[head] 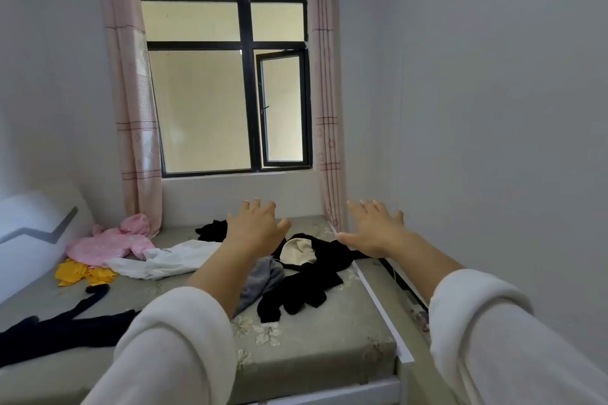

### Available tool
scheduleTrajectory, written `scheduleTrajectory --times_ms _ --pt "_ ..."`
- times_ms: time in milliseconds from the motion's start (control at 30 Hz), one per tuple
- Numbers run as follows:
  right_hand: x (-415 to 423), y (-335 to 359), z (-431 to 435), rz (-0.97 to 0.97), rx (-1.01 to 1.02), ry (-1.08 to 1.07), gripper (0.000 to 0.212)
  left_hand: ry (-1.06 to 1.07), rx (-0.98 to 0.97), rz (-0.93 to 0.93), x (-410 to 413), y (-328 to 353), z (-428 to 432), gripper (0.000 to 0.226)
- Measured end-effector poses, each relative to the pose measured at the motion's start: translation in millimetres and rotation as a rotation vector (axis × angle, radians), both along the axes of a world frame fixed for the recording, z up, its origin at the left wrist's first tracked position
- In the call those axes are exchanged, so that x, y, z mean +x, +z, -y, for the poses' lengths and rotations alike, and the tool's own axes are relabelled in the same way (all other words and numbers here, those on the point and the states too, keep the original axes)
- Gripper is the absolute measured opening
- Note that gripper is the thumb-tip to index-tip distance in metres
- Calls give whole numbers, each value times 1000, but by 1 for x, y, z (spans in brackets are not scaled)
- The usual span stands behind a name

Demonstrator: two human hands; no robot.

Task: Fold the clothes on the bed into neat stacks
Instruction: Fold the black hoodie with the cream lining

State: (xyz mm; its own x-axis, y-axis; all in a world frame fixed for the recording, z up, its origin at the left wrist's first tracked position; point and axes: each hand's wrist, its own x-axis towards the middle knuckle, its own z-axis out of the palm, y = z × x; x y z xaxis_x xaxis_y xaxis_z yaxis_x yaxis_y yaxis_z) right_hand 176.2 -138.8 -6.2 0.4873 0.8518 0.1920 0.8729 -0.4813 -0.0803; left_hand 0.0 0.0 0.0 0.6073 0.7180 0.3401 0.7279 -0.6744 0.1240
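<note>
Loose clothes lie scattered over the bed (316, 339), which has a grey-green floral sheet. A black garment with a cream lining (312, 276) sits in the middle, with a grey garment (260, 283) beside it. Further left are a white garment (174, 260), a pink garment (108, 243), a yellow garment (82, 273) and a dark navy garment (62, 325). Another black piece (212, 230) lies near the window wall. My left hand (255, 227) and my right hand (373, 227) are stretched out above the black garment, fingers spread, holding nothing.
A white headboard with a grey zigzag (29, 233) stands at the left. A window (227, 85) with pink curtains (135, 102) fills the far wall. The right wall (493, 141) runs close along the bed, with a narrow gap and a white bed rail (378, 302) between.
</note>
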Motion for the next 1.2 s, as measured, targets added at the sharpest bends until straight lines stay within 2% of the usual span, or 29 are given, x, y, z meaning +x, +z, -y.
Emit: scheduleTrajectory --times_ms 333,600,900,1200 --pt "86 -16 -35 34 2 -45 79 -55 27 29 93 -13 -47 51" --pt "229 -30 -60 81 48 -102 71 -137 -13 123 248 -38 -65 48" --pt "381 -80 -93 18 -24 -151 67 -201 -87 70 403 -85 -109 44" --pt "519 -139 -169 -7 -110 -134 67 -178 -146 18 532 -138 -204 45"
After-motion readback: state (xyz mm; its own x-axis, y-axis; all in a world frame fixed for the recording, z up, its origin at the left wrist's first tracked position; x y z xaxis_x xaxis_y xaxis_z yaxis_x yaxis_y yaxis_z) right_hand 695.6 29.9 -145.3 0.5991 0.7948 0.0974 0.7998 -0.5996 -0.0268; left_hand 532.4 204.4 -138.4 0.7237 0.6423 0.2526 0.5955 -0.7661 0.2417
